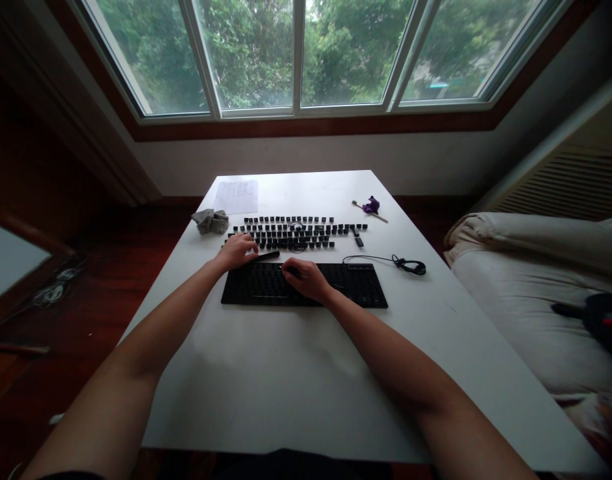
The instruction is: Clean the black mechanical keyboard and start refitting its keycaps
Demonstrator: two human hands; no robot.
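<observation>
A black keyboard (356, 287) lies on the white table before me, many of its keycaps apparently off. My left hand (237, 251) rests at its far left corner, fingers spread and bent, beside a long black keycap (267, 256). Over the keyboard's middle, my right hand (307, 279) is closed, with a small dark thing (292, 271) showing at its fingers; its kind cannot be made out. Loose black keycaps (306, 233) stand in rows just beyond the keyboard, the left hand hiding a few of them.
A grey cloth (211, 221) and a paper sheet (237, 197) lie at the back left of the table. At the back right are a purple cloth (371, 205) and a thin brush (380, 218). The coiled cable (409, 265) lies right of the keyboard.
</observation>
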